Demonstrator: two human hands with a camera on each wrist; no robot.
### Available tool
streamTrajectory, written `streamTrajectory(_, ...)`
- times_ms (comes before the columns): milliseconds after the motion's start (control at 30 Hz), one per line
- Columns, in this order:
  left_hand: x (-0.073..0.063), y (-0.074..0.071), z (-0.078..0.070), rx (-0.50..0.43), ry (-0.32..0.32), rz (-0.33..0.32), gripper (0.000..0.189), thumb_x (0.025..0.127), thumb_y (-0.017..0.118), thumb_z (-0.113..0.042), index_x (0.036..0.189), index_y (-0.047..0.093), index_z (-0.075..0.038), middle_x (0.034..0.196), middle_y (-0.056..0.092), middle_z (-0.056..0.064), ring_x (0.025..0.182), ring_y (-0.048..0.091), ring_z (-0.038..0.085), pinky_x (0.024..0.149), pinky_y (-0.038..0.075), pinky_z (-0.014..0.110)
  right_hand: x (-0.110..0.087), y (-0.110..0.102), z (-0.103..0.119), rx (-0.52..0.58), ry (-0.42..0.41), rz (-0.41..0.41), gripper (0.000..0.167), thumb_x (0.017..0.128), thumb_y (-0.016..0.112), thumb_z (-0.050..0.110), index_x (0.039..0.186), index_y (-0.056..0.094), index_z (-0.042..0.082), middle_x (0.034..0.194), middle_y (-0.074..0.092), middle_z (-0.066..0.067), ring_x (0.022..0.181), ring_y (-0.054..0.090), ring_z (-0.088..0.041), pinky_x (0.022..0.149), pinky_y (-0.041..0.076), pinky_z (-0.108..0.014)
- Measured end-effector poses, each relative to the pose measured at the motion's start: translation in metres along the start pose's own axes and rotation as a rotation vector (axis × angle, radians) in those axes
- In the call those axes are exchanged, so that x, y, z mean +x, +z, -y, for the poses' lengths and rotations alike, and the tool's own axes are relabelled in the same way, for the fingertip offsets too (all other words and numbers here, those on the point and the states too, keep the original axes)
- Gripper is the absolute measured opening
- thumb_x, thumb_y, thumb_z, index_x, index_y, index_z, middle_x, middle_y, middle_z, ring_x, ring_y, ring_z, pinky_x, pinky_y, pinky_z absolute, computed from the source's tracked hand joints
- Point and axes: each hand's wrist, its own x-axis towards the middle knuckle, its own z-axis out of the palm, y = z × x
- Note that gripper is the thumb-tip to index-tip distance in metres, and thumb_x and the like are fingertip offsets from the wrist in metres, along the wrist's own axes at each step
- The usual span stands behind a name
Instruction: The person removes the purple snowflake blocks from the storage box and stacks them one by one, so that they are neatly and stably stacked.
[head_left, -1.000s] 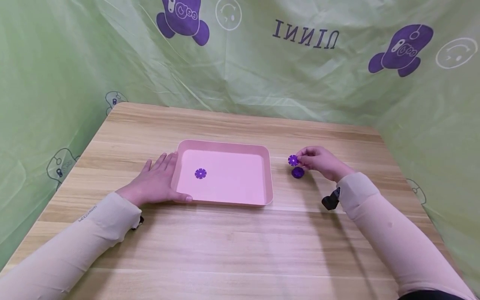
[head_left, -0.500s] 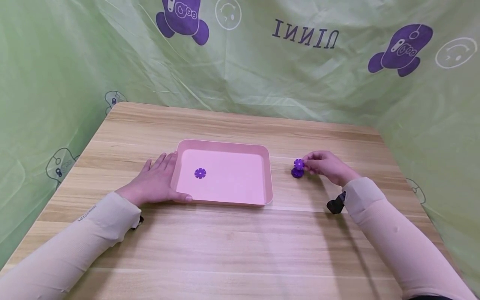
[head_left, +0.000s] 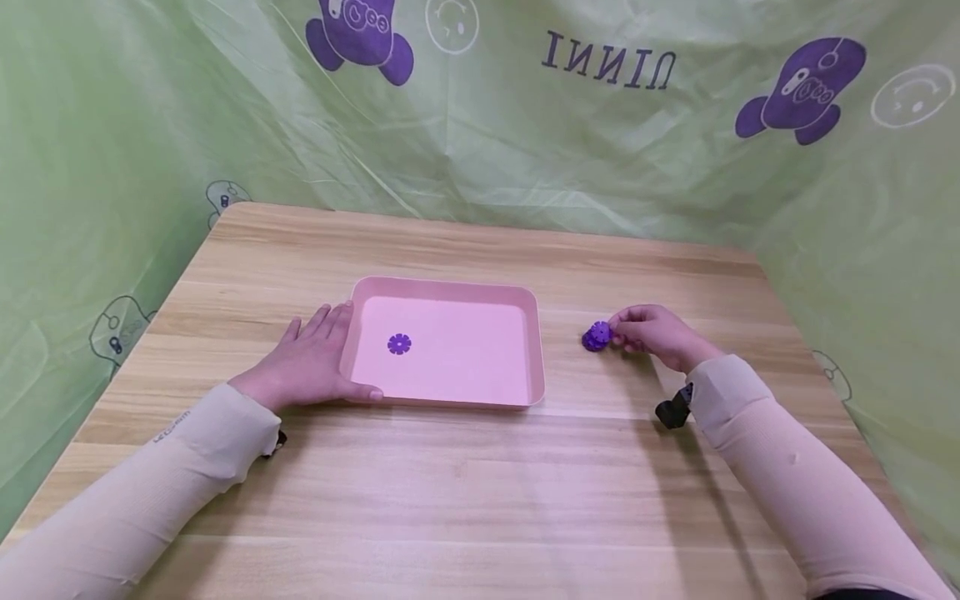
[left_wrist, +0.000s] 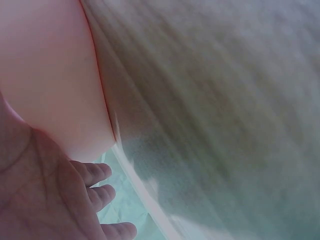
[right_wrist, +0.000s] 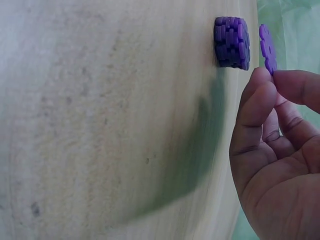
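Note:
In my right hand (head_left: pixel 656 335) a purple snowflake disc (right_wrist: pixel 268 50) is pinched at its edge between thumb and fingertips. Just under it on the table stands a short stack of purple discs (right_wrist: pixel 231 43); the right wrist view shows a narrow gap between the held disc and the stack's top. My left hand (head_left: pixel 307 360) lies with spread fingers along the left side of a pink tray (head_left: pixel 450 403), its thumb over the near rim. One more purple disc (head_left: pixel 399 344) lies flat inside the tray, left of its middle.
The wooden table (head_left: pixel 450 500) reaches back to a green printed curtain (head_left: pixel 480 142), which also hangs at both sides. A black wrist camera (head_left: pixel 673 408) hangs below the right cuff, close over the table.
My right hand has shifted right and slightly nearer, bringing the pinched disc from above and left of the stack to over it. The left hand and tray have stayed in place.

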Motion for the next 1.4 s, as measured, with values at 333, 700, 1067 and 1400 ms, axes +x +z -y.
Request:
streamTrajectory(333, 0.0023, -0.0017, 0.0007, -0.007, 0.006, -0.002, 0.148, 0.070, 0.070, -0.086, 0.161, 0.002, 0.008, 0.168, 0.008, 0.030, 0.153, 0.003, 0.051, 0.118, 0.000, 0.071, 0.0003, -0.0040, 0.0031, -0.023, 0.007, 0.009, 0.026, 0.106, 0.050, 0.004, 0.123, 0.054, -0.015, 0.092, 0.064, -0.002, 0.081, 0.058, -0.010, 0.073, 0.054, -0.022)
streamTrajectory(700, 0.0033, -0.0031, -0.0014, -0.010, 0.007, 0.002, 0.148, 0.070, 0.071, -0.086, 0.161, 0.000, 0.008, 0.168, 0.008, 0.030, 0.153, 0.003, 0.051, 0.119, 0.000, 0.071, 0.0008, -0.0042, -0.0004, -0.013, 0.017, 0.017, 0.024, 0.106, 0.050, 0.002, 0.123, 0.053, -0.014, 0.093, 0.063, -0.002, 0.083, 0.059, -0.010, 0.075, 0.054, -0.022)
streamTrajectory(1067, 0.0024, -0.0019, -0.0001, -0.012, 0.006, 0.007, 0.149, 0.070, 0.070, -0.086, 0.161, -0.001, 0.008, 0.168, 0.007, 0.030, 0.153, 0.003, 0.051, 0.119, 0.000, 0.071, -0.0002, -0.0019, -0.0020, -0.025, 0.038, 0.029, 0.025, 0.107, 0.050, 0.005, 0.124, 0.054, -0.013, 0.093, 0.063, -0.002, 0.081, 0.057, -0.010, 0.073, 0.053, -0.022)
streamTrajectory(1400, -0.0002, -0.0015, 0.0009, -0.032, 0.009, 0.011, 0.147, 0.071, 0.069, -0.086, 0.162, -0.001, 0.007, 0.168, 0.007, 0.030, 0.153, 0.003, 0.052, 0.118, -0.001, 0.072, 0.0006, 0.0023, -0.0004, -0.003, 0.045, 0.016, 0.022, 0.107, 0.050, 0.005, 0.121, 0.054, -0.011, 0.091, 0.062, -0.002, 0.080, 0.057, -0.009, 0.073, 0.053, -0.022)
